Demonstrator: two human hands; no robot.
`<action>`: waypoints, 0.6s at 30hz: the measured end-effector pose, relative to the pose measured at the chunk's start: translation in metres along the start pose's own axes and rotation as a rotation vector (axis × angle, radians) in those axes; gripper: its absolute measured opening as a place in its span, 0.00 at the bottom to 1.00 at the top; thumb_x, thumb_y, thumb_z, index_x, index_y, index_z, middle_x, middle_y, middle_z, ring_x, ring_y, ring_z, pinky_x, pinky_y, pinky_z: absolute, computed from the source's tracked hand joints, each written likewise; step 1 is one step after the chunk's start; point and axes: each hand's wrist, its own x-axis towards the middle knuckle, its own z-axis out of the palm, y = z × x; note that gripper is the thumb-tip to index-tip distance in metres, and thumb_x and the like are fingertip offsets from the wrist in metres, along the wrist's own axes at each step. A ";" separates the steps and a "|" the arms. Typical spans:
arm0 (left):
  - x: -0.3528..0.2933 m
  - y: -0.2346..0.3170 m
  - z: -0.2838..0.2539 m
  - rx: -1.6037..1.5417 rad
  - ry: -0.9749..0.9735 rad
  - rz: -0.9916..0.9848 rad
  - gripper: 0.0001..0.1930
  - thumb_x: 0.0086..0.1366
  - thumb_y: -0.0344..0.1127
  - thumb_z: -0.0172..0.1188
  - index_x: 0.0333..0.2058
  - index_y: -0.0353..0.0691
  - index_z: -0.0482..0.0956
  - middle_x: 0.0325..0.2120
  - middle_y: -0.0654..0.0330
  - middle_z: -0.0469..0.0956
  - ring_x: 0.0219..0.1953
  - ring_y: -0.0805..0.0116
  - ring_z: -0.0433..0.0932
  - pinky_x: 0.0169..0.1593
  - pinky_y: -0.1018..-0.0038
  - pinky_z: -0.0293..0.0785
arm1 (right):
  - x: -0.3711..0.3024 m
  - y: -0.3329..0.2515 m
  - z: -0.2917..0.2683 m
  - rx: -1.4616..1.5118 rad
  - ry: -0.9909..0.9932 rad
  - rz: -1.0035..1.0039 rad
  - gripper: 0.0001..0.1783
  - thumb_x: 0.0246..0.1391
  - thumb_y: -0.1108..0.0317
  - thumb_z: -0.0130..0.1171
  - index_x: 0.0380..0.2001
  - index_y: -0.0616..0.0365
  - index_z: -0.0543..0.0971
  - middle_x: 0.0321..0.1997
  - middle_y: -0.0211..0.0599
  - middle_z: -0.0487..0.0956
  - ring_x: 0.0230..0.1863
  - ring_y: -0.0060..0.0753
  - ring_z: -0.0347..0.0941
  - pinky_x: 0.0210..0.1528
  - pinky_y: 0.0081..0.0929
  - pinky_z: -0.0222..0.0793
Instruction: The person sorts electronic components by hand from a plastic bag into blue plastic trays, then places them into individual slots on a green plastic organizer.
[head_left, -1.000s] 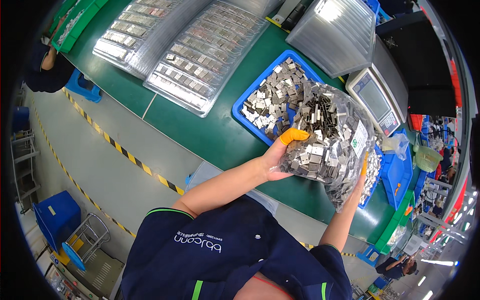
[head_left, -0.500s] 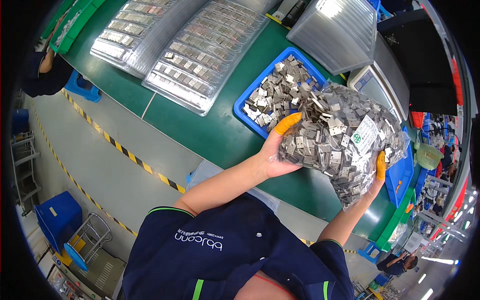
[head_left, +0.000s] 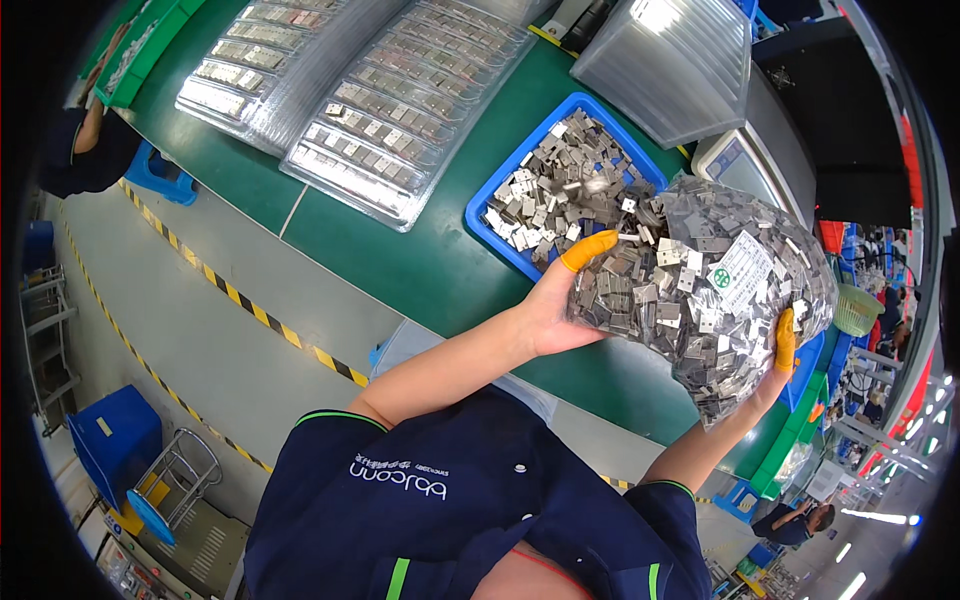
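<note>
A clear plastic bag full of small metal hinge-like pieces is held up between my two hands. My left hand, an orange cot on its thumb, grips the bag near its mouth. My right hand, also with an orange cot, supports the bag's right end from below. The bag's mouth lies over the right side of a blue tray, which holds many loose metal pieces. A few pieces near the mouth are blurred in motion. A white label with a green mark is on the bag.
Clear blister trays filled with metal parts lie on the green table to the left. Stacked clear trays and a scale stand behind the bag. A blue bin is at the right. Another person's arm shows at far left.
The bag and my right hand have moved right. More of the bag's mouth and the tray shows, and pieces in the tray look shifted, with some blurred near the mouth.
</note>
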 end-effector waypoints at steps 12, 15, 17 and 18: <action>-0.007 -0.002 0.008 0.495 0.319 0.024 0.22 0.62 0.45 0.51 0.53 0.42 0.65 0.47 0.59 0.72 0.47 0.65 0.73 0.51 0.61 0.68 | 0.020 -0.012 -0.027 -0.346 -0.028 -0.140 0.21 0.53 0.64 0.49 0.47 0.67 0.71 0.46 0.41 0.75 0.45 0.30 0.73 0.51 0.27 0.66; -0.006 -0.005 0.008 0.502 0.305 0.045 0.22 0.63 0.44 0.52 0.52 0.41 0.66 0.47 0.60 0.72 0.48 0.66 0.73 0.51 0.61 0.69 | 0.019 -0.017 -0.017 -0.381 -0.065 -0.155 0.21 0.54 0.64 0.49 0.48 0.67 0.70 0.46 0.41 0.75 0.46 0.30 0.73 0.52 0.28 0.66; -0.005 -0.009 0.002 0.506 0.305 0.042 0.21 0.63 0.43 0.51 0.52 0.41 0.66 0.47 0.60 0.72 0.48 0.66 0.73 0.51 0.62 0.69 | 0.015 -0.022 -0.005 -0.348 -0.052 -0.148 0.22 0.53 0.63 0.50 0.49 0.67 0.69 0.46 0.42 0.75 0.46 0.32 0.73 0.52 0.29 0.67; -0.005 -0.010 0.000 0.512 0.305 0.039 0.21 0.63 0.43 0.50 0.52 0.40 0.65 0.47 0.60 0.72 0.48 0.67 0.73 0.51 0.63 0.69 | 0.017 -0.023 -0.005 -0.349 -0.054 -0.147 0.22 0.53 0.63 0.50 0.49 0.67 0.69 0.46 0.42 0.75 0.46 0.32 0.73 0.52 0.29 0.67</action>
